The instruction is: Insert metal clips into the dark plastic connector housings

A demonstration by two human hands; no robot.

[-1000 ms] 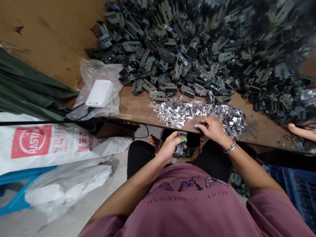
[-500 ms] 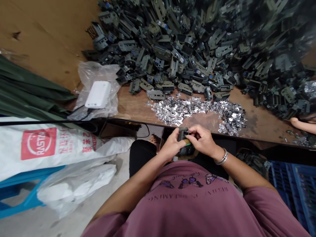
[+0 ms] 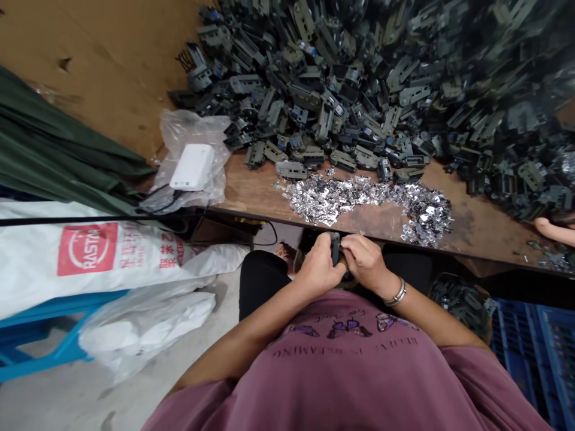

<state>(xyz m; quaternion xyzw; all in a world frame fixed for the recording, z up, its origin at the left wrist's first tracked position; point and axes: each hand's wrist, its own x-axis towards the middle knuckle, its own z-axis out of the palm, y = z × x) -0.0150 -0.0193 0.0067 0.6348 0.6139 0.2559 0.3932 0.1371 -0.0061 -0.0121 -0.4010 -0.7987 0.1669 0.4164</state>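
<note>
My left hand (image 3: 321, 264) is closed around a dark grey plastic part (image 3: 335, 246), held upright just off the table's front edge, above my lap. Close against its right side is my right hand (image 3: 365, 258), thumb and fingers pinched together; what they hold, if anything, is hidden. A bit of something yellowish shows between the hands, too small to name. Beyond the hands, small shiny metal clips (image 3: 314, 200) lie in a loose band on the wooden table (image 3: 247, 191). Behind them rises a big heap of similar dark grey plastic parts (image 3: 323, 123).
At left, a white power bank (image 3: 193, 167) with a cable lies on clear plastic. A white printed sack (image 3: 148, 254) and a blue stool (image 3: 49, 350) stand below. Blue crates (image 3: 521, 341) and a container of grey parts (image 3: 465, 305) are at lower right. Another person's hand (image 3: 554, 230) shows at the right edge.
The grey part has turned more upright in my left hand, and my fingers have shifted around it. The green bit seen earlier between my hands is out of sight. The view has shifted slightly.
</note>
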